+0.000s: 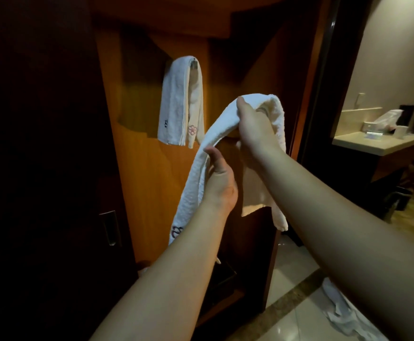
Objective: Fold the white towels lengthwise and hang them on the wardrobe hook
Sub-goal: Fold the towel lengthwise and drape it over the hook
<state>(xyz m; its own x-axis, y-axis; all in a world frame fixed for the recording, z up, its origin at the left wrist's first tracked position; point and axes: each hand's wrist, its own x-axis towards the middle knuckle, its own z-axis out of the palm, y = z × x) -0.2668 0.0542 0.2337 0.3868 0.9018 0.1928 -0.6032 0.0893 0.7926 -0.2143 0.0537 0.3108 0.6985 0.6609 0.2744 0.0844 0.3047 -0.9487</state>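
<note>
A white towel (180, 104), folded into a narrow strip, hangs over the metal wardrobe hook (194, 64) on the orange wooden panel. A second white towel (196, 173), folded lengthwise, is held in the air in front of the panel, right of and below the hung one. My right hand (255, 126) grips its upper bend, so the strip drapes over that hand with one end hanging behind my wrist. My left hand (219, 180) pinches the lower length, whose embroidered end dangles beside my forearm.
A dark wardrobe door (41, 168) with a recessed handle (110, 227) stands at the left. More white cloth (343, 313) lies crumpled on the tiled floor at the lower right. Beyond a dark door frame at the right is a counter (375, 141) with small items.
</note>
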